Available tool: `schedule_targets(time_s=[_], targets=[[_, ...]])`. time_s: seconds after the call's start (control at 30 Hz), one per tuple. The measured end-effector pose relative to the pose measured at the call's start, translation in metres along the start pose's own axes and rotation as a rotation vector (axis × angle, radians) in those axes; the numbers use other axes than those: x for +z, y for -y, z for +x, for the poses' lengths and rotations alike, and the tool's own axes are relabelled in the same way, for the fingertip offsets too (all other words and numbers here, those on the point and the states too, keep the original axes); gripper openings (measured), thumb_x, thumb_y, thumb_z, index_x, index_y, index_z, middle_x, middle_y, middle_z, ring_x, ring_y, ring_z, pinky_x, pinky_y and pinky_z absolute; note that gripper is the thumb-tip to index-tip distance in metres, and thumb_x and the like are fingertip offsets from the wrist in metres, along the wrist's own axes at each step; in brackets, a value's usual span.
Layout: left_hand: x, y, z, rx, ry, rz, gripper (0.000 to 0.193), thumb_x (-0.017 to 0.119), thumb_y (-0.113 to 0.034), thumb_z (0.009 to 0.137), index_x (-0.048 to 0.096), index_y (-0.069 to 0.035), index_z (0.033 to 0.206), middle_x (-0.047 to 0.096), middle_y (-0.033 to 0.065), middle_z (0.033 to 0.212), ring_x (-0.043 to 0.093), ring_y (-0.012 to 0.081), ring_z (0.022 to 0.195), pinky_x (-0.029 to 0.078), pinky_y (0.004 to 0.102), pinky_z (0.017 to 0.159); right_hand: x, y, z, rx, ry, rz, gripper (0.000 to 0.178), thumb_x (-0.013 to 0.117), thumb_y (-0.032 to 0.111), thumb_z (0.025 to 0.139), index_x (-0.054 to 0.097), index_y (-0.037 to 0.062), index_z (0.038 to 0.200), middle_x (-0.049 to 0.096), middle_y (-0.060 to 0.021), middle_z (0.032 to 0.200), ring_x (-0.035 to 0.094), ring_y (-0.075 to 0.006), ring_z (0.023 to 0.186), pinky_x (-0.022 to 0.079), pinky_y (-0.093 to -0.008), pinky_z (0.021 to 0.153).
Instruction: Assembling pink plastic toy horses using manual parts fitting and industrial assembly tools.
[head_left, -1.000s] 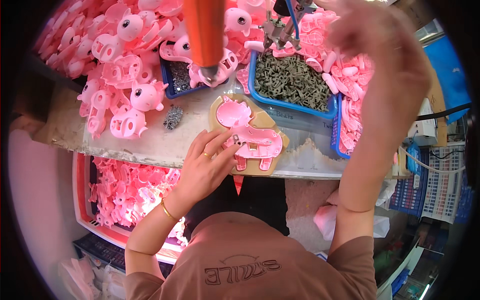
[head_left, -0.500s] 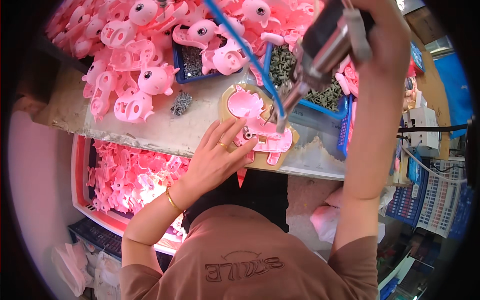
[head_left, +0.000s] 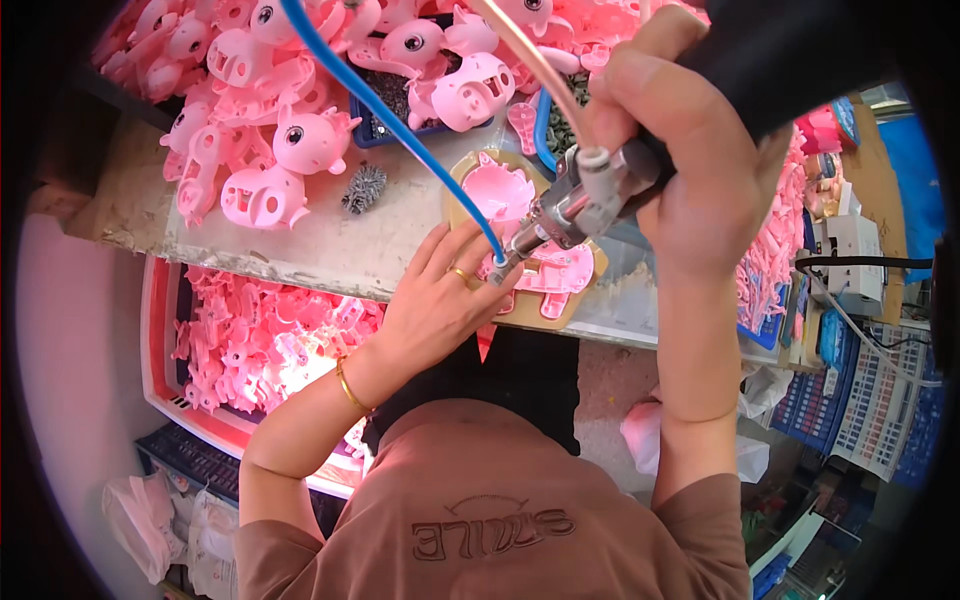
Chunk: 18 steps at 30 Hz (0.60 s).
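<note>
The right hand (head_left: 700, 150) wraps firmly around a black-and-silver metal power driver (head_left: 570, 215), its fingers closed on the barrel, with 2 hoses running off it: 1 blue plastic hose (head_left: 398, 130) and 1 pale, translucent hose (head_left: 535, 65). The left hand (head_left: 440, 300) lies spread at the near-left side of a pink plastic animal-shaped shell half (head_left: 565, 272), which rests hollow side up in a tan shaped board (head_left: 455, 200) on the pale, worn tabletop (head_left: 280, 250). The driver's tip is down at the left fingertips; they crowd it so closely that I cannot tell whether that grip pinches anything or whether the tip is seated.

To work well here, the driver should stand square to the shell rather than lean as it does, with pressure straight down its length. The left fingers should brace the shell against the board from just beside the tip, never beneath it. The blue hose crosses close above the left hand, so it needs enough slack not to drag the tip sideways.
</note>
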<state>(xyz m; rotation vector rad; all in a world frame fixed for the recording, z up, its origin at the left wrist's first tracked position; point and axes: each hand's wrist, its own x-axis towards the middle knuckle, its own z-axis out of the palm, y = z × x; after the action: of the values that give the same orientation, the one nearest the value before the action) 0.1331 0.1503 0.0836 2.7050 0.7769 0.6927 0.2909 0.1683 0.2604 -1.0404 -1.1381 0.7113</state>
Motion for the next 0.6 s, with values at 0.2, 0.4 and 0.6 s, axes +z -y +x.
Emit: schedule_targets(time_s=[0.2,0.4,0.6], targets=[[0.0,-0.004,0.0,0.001,0.027,0.027,0.036,0.069,-0.024,0.083,0.062,-0.017,0.118,0.053,0.0138,0.134,0.044,0.0334,0.129,0.033,0.0484,0.11,-0.01,-0.009,0.0,-0.088,0.06,-0.078,0.021,0.064,-0.001,0.078,0.056,-0.0045,0.097,0.06,-0.0055,0.06,0.054,-0.0111,0.047,0.042,-0.0237,0.045],[-0.004,-0.007,0.009,0.04,-0.023,-0.011,0.028,0.068,-0.021,0.083,0.062,-0.015,0.109,0.055,0.0132,0.128,0.045,0.0338,0.128,0.033,0.0505,0.11,-0.018,0.037,0.039,-0.122,-0.112,0.02,0.016,0.069,0.012,0.086,0.058,0.0012,0.09,0.059,-0.0051,0.063,0.056,-0.0109,0.05,0.043,-0.0232,0.045],[-0.052,-0.005,0.014,-0.011,-0.075,-0.373,0.019,0.071,-0.004,0.074,0.064,-0.005,0.092,0.059,0.0139,0.116,0.051,0.0353,0.116,0.04,0.0489,0.102,-0.069,0.043,0.109,-0.216,0.225,-0.234,0.057,0.07,0.052,0.086,0.056,0.0011,0.107,0.06,-0.0048,0.086,0.061,-0.0105,0.078,0.051,-0.0262,0.07]])
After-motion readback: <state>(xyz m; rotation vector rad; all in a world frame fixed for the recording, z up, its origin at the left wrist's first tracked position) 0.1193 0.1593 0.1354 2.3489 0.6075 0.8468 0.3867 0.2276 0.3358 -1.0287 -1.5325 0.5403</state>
